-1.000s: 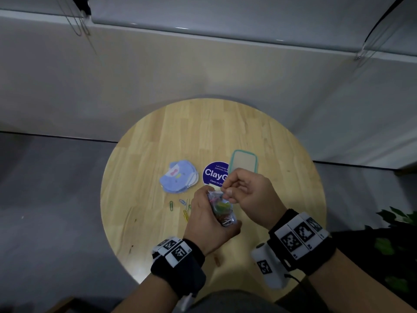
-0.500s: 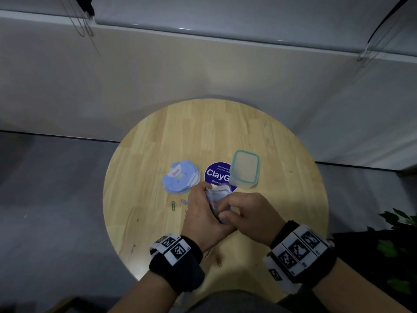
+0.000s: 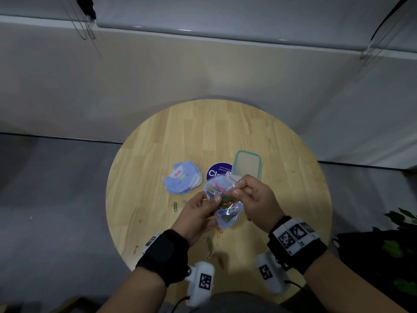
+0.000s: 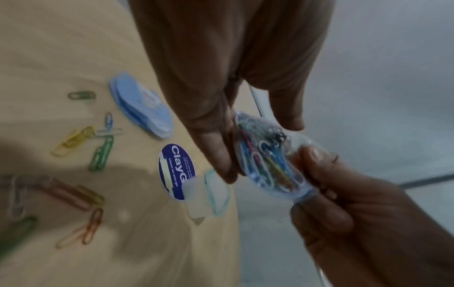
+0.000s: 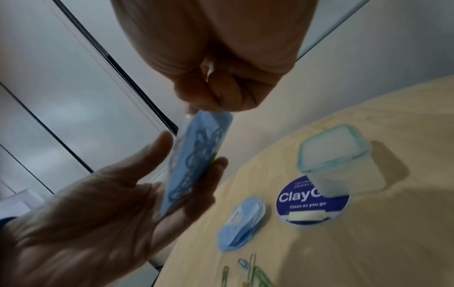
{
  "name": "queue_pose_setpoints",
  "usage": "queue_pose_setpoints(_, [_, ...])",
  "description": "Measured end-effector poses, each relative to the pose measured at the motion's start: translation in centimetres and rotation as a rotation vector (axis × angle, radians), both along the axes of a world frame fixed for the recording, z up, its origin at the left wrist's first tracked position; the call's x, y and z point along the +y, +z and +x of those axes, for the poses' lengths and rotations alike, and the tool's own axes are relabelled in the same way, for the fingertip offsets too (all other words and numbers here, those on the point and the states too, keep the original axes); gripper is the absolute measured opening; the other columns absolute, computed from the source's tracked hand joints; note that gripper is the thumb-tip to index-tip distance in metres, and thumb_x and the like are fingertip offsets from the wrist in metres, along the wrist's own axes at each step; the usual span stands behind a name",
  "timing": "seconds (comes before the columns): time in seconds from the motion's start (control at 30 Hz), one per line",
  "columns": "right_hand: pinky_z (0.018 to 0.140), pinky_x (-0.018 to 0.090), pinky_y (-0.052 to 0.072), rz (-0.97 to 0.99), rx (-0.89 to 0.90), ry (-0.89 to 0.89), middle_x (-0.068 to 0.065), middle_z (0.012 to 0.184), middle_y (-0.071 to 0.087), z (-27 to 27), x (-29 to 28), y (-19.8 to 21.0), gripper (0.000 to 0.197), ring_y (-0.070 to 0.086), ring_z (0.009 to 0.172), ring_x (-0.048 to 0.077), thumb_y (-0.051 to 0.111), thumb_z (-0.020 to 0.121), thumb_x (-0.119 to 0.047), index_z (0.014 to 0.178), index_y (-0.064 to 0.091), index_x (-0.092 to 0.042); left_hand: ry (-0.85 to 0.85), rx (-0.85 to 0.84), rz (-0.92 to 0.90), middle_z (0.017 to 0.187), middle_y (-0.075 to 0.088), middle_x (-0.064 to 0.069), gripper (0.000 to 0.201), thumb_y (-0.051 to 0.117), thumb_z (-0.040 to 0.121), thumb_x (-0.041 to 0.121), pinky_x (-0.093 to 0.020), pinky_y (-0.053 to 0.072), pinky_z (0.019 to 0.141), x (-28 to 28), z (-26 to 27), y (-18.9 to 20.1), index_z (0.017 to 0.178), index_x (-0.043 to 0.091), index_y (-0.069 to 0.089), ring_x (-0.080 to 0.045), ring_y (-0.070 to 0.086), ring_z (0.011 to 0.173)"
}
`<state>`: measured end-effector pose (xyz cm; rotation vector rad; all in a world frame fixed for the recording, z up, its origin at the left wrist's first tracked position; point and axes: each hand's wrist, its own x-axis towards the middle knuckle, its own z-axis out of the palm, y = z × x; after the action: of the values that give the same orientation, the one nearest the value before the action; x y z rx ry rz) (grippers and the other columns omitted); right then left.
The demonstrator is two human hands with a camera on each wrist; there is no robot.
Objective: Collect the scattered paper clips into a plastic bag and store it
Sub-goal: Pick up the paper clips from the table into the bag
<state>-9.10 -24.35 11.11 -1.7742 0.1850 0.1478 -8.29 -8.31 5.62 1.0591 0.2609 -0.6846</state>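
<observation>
A small clear plastic bag [image 3: 222,203] with several coloured paper clips inside hangs above the round wooden table [image 3: 282,154]. My left hand [image 3: 211,203] holds its lower part between thumb and nearly straight fingers [image 4: 216,155]. My right hand [image 3: 237,191] pinches the bag's top edge [image 5: 211,116]. Loose paper clips [image 4: 100,153] lie on the table left of and under my hands, among them a green one [image 3: 175,207] and an orange one [image 3: 219,233]. The left wrist view shows the bag [image 4: 267,165] packed with clips.
Just beyond my hands a clear container with a teal rim [image 3: 247,164] stands partly on a round blue sticker [image 3: 216,173]. A stack of pale blue shaped sheets [image 3: 182,180] lies to its left. A plant [image 3: 399,245] is off the table's right side.
The bag has come up from between my closed-together hands. My right hand has moved from the bag's middle to its top edge, and the left hand's fingers have straightened under it.
</observation>
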Motion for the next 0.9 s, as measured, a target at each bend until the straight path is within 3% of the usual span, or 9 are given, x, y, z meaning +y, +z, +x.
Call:
queue_pose_setpoints(0.07, [0.042, 0.003, 0.038, 0.058, 0.059, 0.032, 0.022, 0.087, 0.067, -0.2, 0.7, 0.4, 0.017, 0.055, 0.041, -0.006, 0.048, 0.090, 0.010, 0.079, 0.048, -0.003, 0.035, 0.011, -0.102, 0.115, 0.064, -0.020, 0.047, 0.060, 0.087, 0.024, -0.038, 0.056, 0.079, 0.0, 0.2, 0.0, 0.127, 0.000, 0.053, -0.026, 0.067, 0.092])
queue_pose_setpoints(0.13, [0.041, 0.003, 0.038, 0.074, 0.086, 0.068, 0.025, 0.090, 0.067, -0.2, 0.7, 0.3, 0.018, 0.053, 0.037, -0.006, 0.048, 0.090, 0.009, 0.078, 0.049, -0.004, 0.046, 0.020, -0.151, 0.116, 0.062, -0.022, 0.044, 0.056, 0.090, 0.021, -0.038, 0.055, 0.079, 0.1, 0.5, 0.0, 0.128, -0.001, 0.051, -0.027, 0.066, 0.093])
queue_pose_setpoints(0.23, [0.060, 0.016, 0.052, 0.059, 0.024, 0.049, 0.019, 0.081, 0.071, 0.0, 0.3, -0.4, 0.010, 0.064, 0.056, 0.002, 0.059, 0.084, 0.007, 0.079, 0.060, -0.001, 0.060, 0.032, -0.186, 0.112, 0.062, -0.023, 0.038, 0.051, 0.094, 0.014, -0.037, 0.056, 0.078, 0.1, 0.9, 0.3, 0.127, -0.006, 0.049, -0.026, 0.067, 0.090])
queue_pose_setpoints(0.27, [0.066, 0.022, 0.054, 0.034, -0.013, 0.025, 0.013, 0.079, 0.072, 0.1, 0.2, -0.7, 0.008, 0.066, 0.063, 0.006, 0.064, 0.081, 0.007, 0.081, 0.064, -0.001, 0.068, 0.024, -0.190, 0.110, 0.063, -0.023, 0.036, 0.049, 0.094, 0.012, -0.036, 0.057, 0.078, 0.0, 1.0, 0.4, 0.125, -0.006, 0.051, -0.026, 0.068, 0.088])
queue_pose_setpoints(0.37, [0.051, 0.005, 0.040, -0.070, -0.096, -0.027, -0.015, 0.057, 0.065, 0.3, -0.4, -0.9, 0.010, 0.053, 0.045, -0.003, 0.072, 0.074, 0.005, 0.080, 0.069, -0.002, 0.086, 0.024, -0.195, 0.107, 0.067, -0.021, 0.033, 0.046, 0.094, 0.010, -0.038, 0.058, 0.078, -0.1, 1.3, 0.6, 0.123, -0.004, 0.054, -0.027, 0.069, 0.088])
queue_pose_setpoints(0.5, [0.049, 0.006, 0.037, -0.109, -0.011, 0.076, -0.001, 0.064, 0.062, 0.2, -0.5, -0.8, 0.017, 0.051, 0.047, -0.002, 0.074, 0.072, 0.003, 0.073, 0.064, -0.011, 0.121, 0.030, -0.122, 0.097, 0.068, -0.019, 0.030, 0.046, 0.096, 0.012, -0.036, 0.057, 0.068, -0.3, 1.2, 0.4, 0.120, -0.006, 0.052, -0.026, 0.069, 0.079])
queue_pose_setpoints(0.63, [0.046, 0.010, 0.039, -0.113, 0.141, 0.161, 0.019, 0.068, 0.065, 0.0, 0.2, -1.3, 0.021, 0.051, 0.047, 0.001, 0.067, 0.077, 0.001, 0.071, 0.058, -0.016, 0.155, 0.012, -0.029, 0.101, 0.066, -0.021, 0.034, 0.051, 0.095, 0.017, -0.035, 0.057, 0.067, -0.4, 0.9, 0.0, 0.120, -0.006, 0.053, -0.027, 0.068, 0.080])
queue_pose_setpoints(0.73, [0.044, 0.007, 0.039, -0.076, 0.151, 0.163, 0.017, 0.076, 0.071, 0.1, 0.7, -1.2, 0.014, 0.054, 0.045, -0.004, 0.067, 0.078, 0.001, 0.077, 0.064, -0.013, 0.161, 0.014, -0.019, 0.100, 0.067, -0.020, 0.029, 0.051, 0.096, 0.019, -0.034, 0.057, 0.068, 0.0, 0.9, -0.4, 0.114, -0.002, 0.059, -0.027, 0.068, 0.080])
queue_pose_setpoints(0.9, [0.068, 0.024, 0.055, -0.094, -0.011, 0.051, 0.003, 0.073, 0.070, 0.3, 1.0, -1.8, 0.018, 0.062, 0.063, 0.006, 0.076, 0.068, 0.002, 0.073, 0.071, -0.015, 0.189, 0.008, 0.021, 0.088, 0.069, -0.014, 0.020, 0.051, 0.096, 0.018, -0.032, 0.056, 0.063, 0.3, 1.2, -0.3, 0.102, 0.003, 0.062, -0.023, 0.068, 0.073])
